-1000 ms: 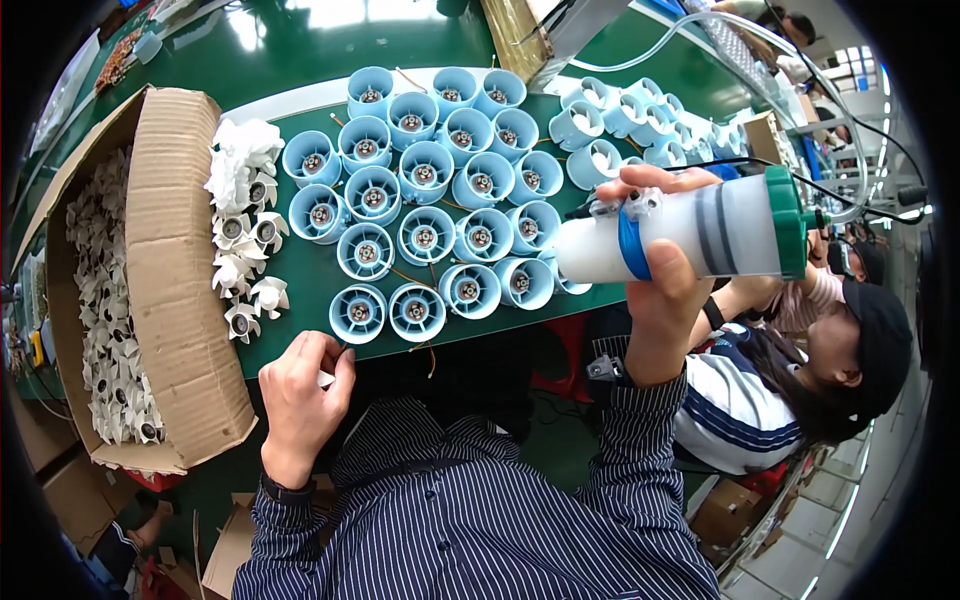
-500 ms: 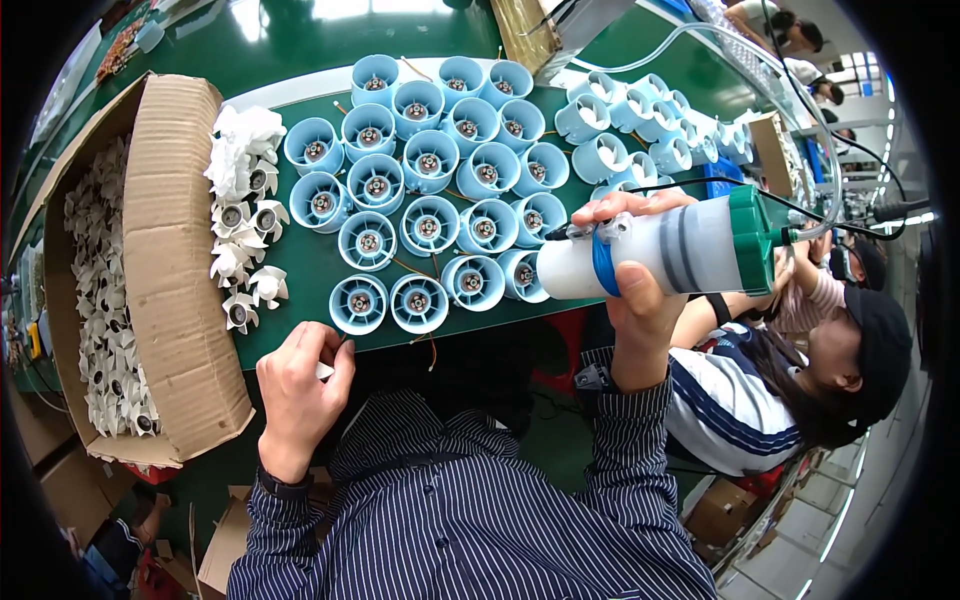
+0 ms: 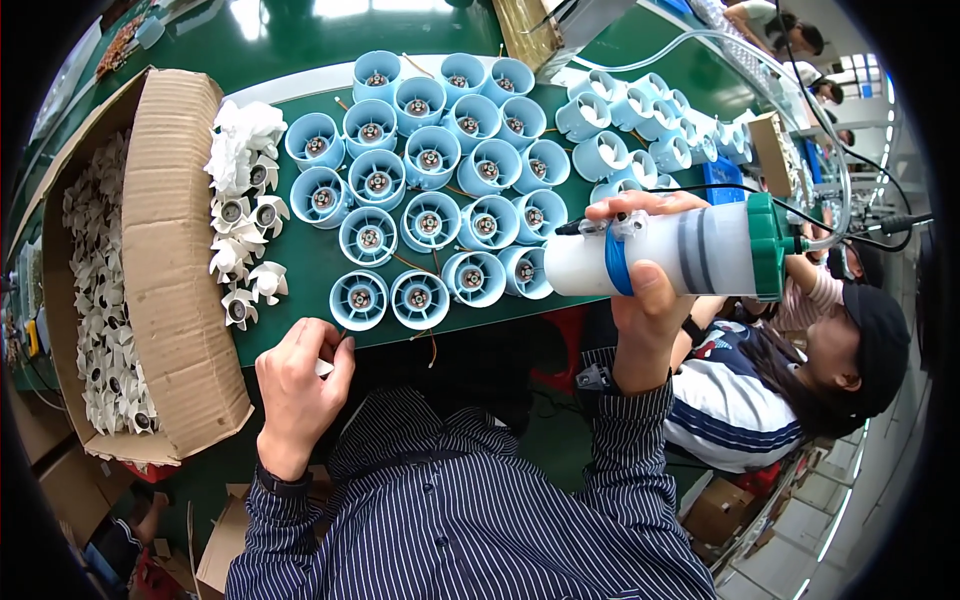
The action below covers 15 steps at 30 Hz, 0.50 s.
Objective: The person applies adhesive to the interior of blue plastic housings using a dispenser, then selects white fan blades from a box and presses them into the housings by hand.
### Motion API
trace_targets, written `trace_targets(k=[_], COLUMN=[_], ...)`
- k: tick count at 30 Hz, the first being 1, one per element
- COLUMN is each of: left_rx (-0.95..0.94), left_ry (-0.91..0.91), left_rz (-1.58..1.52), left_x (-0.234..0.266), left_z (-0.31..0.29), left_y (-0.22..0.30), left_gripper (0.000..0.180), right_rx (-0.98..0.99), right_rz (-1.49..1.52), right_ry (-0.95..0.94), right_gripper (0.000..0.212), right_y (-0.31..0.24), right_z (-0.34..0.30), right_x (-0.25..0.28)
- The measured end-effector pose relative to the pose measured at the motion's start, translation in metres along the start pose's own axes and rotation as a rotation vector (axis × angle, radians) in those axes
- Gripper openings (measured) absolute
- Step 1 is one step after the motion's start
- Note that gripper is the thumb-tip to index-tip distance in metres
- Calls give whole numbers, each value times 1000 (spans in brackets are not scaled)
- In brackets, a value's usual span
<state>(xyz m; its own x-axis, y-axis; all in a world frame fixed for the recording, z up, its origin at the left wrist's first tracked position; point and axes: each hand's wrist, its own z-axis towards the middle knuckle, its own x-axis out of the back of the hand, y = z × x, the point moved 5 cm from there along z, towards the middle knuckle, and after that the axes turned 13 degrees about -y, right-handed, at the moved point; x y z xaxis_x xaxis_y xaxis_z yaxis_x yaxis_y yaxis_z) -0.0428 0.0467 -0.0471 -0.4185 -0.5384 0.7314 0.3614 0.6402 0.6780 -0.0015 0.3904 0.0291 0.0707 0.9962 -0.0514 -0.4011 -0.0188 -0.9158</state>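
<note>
My right hand is wrapped round a white glue-dispensing cartridge with a green cap, a blue band and dark rings, lying nearly level above the table edge. Its left end is beside the nearest light-blue motor housings. These round cups stand in several rows, each with a small motor inside and thin wires. At the table's front edge my left hand is closed, fingers curled, with a small white piece showing between them; its kind is unclear. White fan impellers lie just beyond it.
A cardboard box full of white impellers stands at left. More blue housings lie at the back right. A clear hose and black cable run near the cartridge. A co-worker in a black cap sits close on the right.
My right hand and the cartridge have shifted slightly to the right. My left hand stays nearly where it was.
</note>
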Motion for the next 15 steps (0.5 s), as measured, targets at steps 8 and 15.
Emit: trace_targets(k=[8,15], left_rx=[-9,-20], left_ry=[5,11], left_rz=[-9,-15], left_x=[0,0], left_z=[1,-1], left_y=[-1,-2], left_gripper=[17,16], right_rx=[79,56], right_rz=[103,192], right_ry=[-32,-109], right_gripper=[64,64], right_y=[-14,12], right_z=[12,16], right_x=[-30,-54])
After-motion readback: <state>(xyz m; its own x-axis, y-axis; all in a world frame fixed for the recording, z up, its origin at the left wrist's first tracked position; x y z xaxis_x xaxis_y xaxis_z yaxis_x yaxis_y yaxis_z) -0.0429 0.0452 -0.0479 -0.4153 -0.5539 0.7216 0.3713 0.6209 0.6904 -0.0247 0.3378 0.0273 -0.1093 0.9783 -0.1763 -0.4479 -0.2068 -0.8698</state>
